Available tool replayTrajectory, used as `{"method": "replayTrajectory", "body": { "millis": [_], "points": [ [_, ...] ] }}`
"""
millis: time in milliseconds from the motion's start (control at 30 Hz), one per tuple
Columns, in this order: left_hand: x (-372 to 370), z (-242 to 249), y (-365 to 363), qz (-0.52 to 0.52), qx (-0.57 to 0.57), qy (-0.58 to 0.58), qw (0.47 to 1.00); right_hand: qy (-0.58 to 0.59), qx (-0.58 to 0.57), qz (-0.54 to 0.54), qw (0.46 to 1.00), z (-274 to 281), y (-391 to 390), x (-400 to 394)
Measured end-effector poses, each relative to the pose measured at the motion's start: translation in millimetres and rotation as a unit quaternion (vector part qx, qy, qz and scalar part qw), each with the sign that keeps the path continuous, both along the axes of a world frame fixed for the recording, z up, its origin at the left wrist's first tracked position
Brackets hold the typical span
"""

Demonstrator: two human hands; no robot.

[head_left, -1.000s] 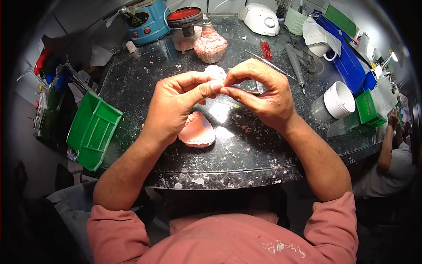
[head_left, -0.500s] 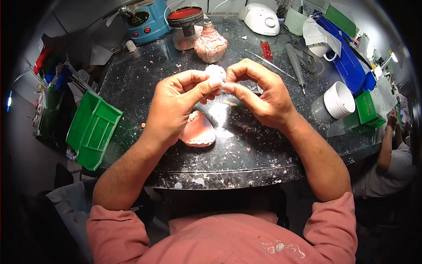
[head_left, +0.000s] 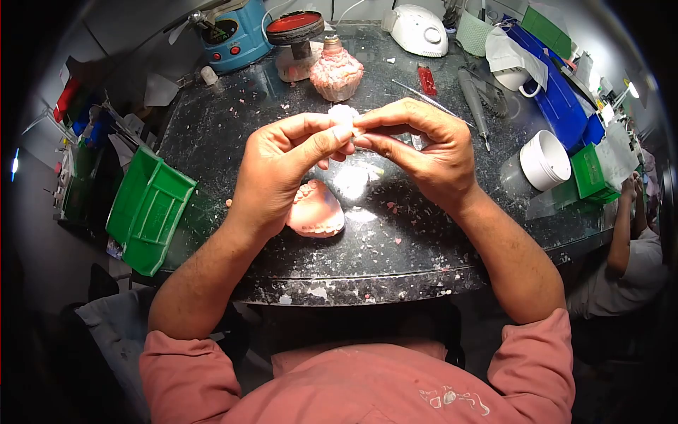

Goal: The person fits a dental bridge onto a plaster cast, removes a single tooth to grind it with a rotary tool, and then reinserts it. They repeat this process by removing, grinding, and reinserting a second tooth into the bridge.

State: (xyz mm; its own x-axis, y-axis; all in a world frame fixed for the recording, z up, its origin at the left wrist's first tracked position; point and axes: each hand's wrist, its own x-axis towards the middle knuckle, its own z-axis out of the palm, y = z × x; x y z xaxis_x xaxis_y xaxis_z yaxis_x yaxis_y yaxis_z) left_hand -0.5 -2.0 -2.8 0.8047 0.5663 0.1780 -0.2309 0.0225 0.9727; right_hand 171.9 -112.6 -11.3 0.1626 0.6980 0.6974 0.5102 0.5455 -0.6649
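Observation:
My left hand (head_left: 279, 159) is closed around a small whitish dental piece (head_left: 343, 113), whose lumpy top shows above the fingertips. Thumb and forefinger of my right hand (head_left: 431, 152) are pinched together against the right side of that piece. Whatever lies between the right fingertips is too small to make out. Below the left hand, a pink dental cast (head_left: 316, 212) with a row of teeth rests on the bench.
On the dark, speckled bench (head_left: 381, 261) stand a pink-crusted burner (head_left: 337, 74), a blue machine (head_left: 236, 39) and a white tub (head_left: 545, 161). A grey handpiece (head_left: 473, 102) and a thin metal tool (head_left: 431, 101) lie right. A green tray (head_left: 152, 208) sits left; another person's arm (head_left: 621, 233) shows far right.
My right hand's fingers have straightened from a more arched pose, and their tips have come closer to the whitish piece. The left hand keeps its hold nearly unmoved.

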Motion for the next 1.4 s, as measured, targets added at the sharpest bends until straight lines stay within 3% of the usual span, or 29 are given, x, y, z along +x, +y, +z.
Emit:
{"method": "replayTrajectory", "body": {
  "millis": [567, 800, 1000, 1067, 1267, 1400],
  "points": [
    [0, -4, 2, -0.006, 0.041, -0.015, 0.999, -0.028, 0.004, 0.009, 1.0, -3, -1, -2],
    [-1, -11, 8, -0.046, -0.019, -0.03, 0.998, -0.024, 0.003, 0.047, 0.999, 0, -1, -3],
    [-2, 0, 1, -0.031, 0.016, -0.041, 0.999, 0.005, 0.001, 0.038, 0.999, 1, -2, -5],
    [-1, 2, -2, -0.017, 0.035, -0.039, 0.998, 0.088, -0.017, 0.039, 0.995, -2, -1, -8],
    [-2, 1, 2, -0.017, 0.034, -0.018, 0.999, 0.042, -0.003, 0.054, 0.998, -4, 0, -2],
    [-1, -4, 6, -0.046, 0.01, -0.027, 0.999, 0.07, -0.019, 0.061, 0.995, -6, -1, -5]
  ]
}}
